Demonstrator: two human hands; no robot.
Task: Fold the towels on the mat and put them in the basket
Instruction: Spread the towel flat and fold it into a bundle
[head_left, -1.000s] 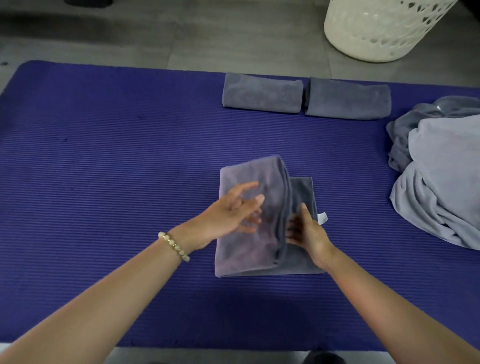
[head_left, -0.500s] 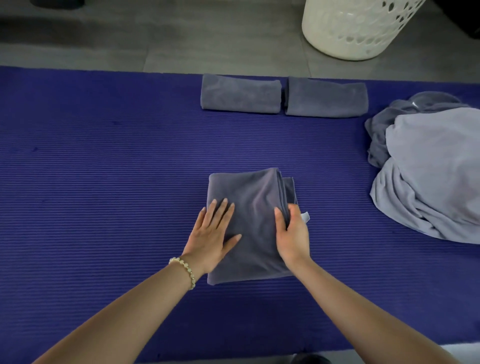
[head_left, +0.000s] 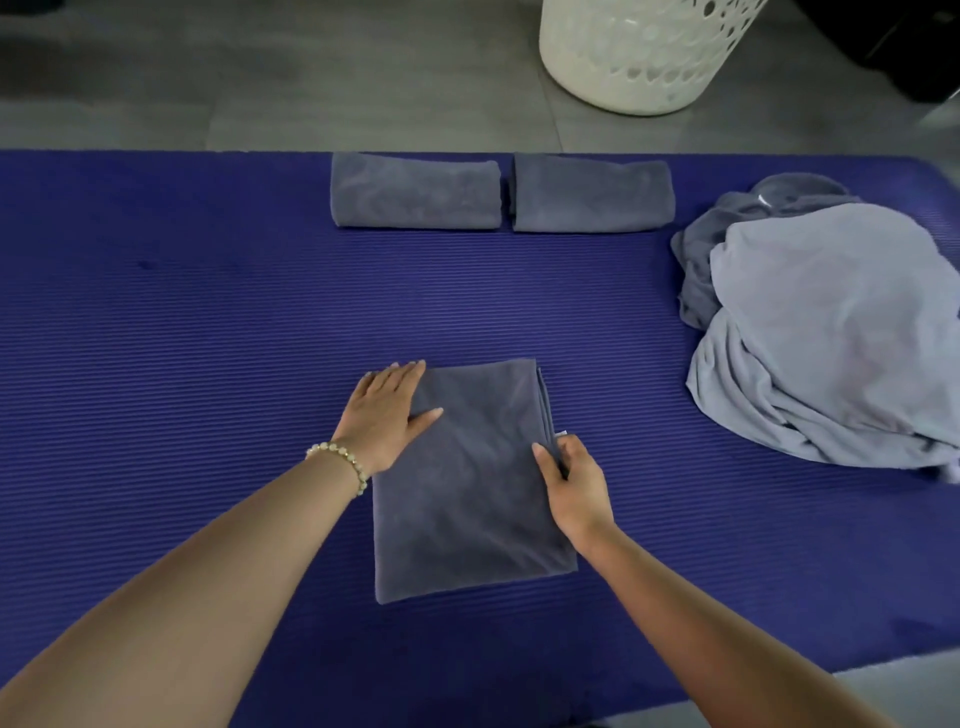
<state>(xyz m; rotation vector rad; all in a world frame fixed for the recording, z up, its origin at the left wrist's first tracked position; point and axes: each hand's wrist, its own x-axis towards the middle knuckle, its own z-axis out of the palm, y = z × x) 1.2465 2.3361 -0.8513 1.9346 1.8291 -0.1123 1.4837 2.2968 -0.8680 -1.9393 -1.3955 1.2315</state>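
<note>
Grey towel (head_left: 472, 493), folded to rectangle, lies flat at centre of purple mat (head_left: 182, 322). Left hand (head_left: 387, 415), beaded bracelet (head_left: 343, 457) on wrist, presses towel's 10 o'clock corner, fingers straight, grip released. Right hand (head_left: 576, 483) at towel's 3 o'clock edge, thumb on top, fingers curled round layered edge, grip grasping towel. At 12 o'clock, first folded towel (head_left: 415, 191) just beside second folded towel (head_left: 592, 193). Loose towel heap (head_left: 831, 332) at 2 o'clock. White basket (head_left: 639, 52) on floor (head_left: 311, 78) beyond mat, at 1 o'clock.

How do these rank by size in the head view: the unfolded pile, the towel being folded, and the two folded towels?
1. Unfolded pile, cut off at the frame edge.
2. Towel being folded, nearer the camera.
3. Left folded towel and right folded towel: alike, unranked.
</note>
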